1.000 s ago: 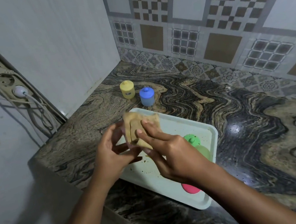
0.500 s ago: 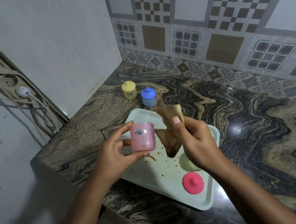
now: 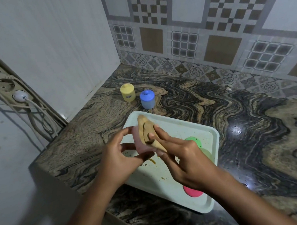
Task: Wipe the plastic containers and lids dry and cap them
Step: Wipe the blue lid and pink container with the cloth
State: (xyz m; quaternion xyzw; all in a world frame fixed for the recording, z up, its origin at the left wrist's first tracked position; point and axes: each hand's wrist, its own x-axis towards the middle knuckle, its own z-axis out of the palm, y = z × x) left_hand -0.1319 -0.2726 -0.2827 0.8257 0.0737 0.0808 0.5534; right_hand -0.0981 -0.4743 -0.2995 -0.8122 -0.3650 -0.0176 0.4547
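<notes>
The step in hand is the drying of the pink container [image 3: 138, 142]. The left hand [image 3: 118, 158] grips it above the tray [image 3: 206, 207], fingers and thumb curled round its side. The right hand [image 3: 186, 162] pinches a tan cloth [image 3: 146, 131] and presses it against the container's right side. Whether the cloth reaches inside cannot be told, since the mouth is hidden.

The tray sits on the counter [image 3: 259, 126] close to its front edge, near the left end. The pink lid [image 3: 192, 192] lies at the tray's front end, half covered by the right wrist. A green lid [image 3: 194, 141] lies by the tray's right rim, with a paler green piece [image 3: 207, 153] just beside it (likely its container, though the hand hides most of it).

A yellow container [image 3: 127, 92] and a blue container [image 3: 147, 99] stand capped, near each other, toward the counter's back left corner. So the task looks roughly half done.

Next, I judge, the cloth should work round the rest of the pink wall and into the inside. Then the right hand would have to take up the pink lid, wipe it and press it on squarely while the left hand steadies the body.
</notes>
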